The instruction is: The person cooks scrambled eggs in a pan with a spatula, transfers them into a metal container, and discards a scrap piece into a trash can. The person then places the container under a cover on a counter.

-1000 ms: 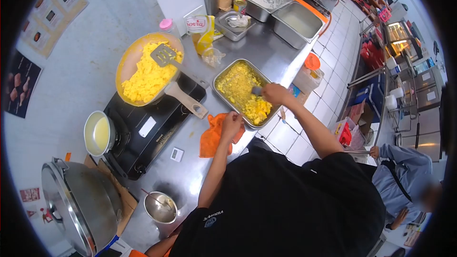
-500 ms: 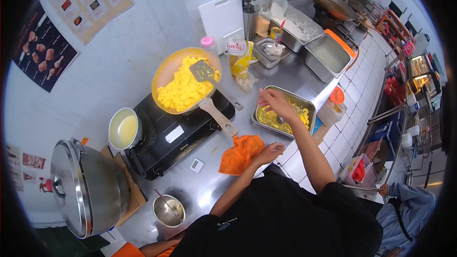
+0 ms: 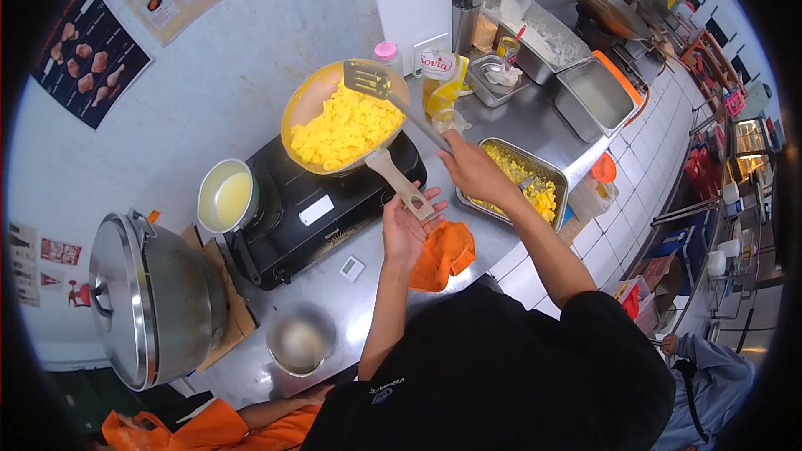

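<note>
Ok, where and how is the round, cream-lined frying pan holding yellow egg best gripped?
Probably by its long beige handle, from the near side, palm underneath and fingers wrapped over. The handle is a straight bar jutting from the pan toward the near edge, clear of the egg. The left hand is at its end, open and palm up.

Frying pan, pale inside, above a black stove, its beige handle slanting toward the viewer; yellow scrambled egg lies heaped within. Grey slotted spatula, held aslant, its head overlapping the rim.
</note>
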`<state>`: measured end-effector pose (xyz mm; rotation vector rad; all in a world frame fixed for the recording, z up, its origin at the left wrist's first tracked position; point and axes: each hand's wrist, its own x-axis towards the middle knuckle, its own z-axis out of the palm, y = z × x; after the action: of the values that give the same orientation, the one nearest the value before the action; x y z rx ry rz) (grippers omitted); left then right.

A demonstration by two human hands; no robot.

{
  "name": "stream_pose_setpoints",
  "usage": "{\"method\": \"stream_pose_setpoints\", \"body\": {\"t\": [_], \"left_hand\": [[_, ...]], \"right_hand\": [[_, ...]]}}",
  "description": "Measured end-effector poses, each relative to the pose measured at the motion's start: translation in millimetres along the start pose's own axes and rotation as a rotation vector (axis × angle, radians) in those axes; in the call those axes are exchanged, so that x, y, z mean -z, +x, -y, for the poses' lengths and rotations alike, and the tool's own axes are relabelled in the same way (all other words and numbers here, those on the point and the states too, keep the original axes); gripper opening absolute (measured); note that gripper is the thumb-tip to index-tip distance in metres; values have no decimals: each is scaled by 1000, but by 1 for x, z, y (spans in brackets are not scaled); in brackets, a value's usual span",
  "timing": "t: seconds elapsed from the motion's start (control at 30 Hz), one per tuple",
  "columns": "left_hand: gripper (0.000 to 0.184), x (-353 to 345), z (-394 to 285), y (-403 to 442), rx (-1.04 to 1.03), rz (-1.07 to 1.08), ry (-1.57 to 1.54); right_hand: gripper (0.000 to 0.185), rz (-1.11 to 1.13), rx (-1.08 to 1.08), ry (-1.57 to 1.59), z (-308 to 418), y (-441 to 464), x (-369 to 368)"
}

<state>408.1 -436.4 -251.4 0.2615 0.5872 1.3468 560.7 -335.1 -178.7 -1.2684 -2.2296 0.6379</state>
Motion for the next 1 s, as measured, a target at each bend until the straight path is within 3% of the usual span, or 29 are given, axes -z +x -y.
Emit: {"method": "stream_pose_setpoints", "body": {"t": [0.1,0.3,0.4,0.5,0.9,1.0], "left_hand": [[43,6,5,8,-1,11,-85],[39,-1,11,10,-46,-18,-159],[40,1,13,12,-55,-1,-188],[39,-4,10,9,-58,-36,-135],[41,-3,11,9,-64,-85,-116],[43,-5,9,12,-66,-78,-83]], "right_hand": [[24,66,-154,-88,9,-24,0],[23,23,-78,50,-1,-44,-8],[21,127,-161,68,-17,-45,-14],[19,27,-158,110,-4,-48,-12],[23,137,-198,155,-21,-47,-28],[26,16,-118,232,-9,-53,-23]]}}
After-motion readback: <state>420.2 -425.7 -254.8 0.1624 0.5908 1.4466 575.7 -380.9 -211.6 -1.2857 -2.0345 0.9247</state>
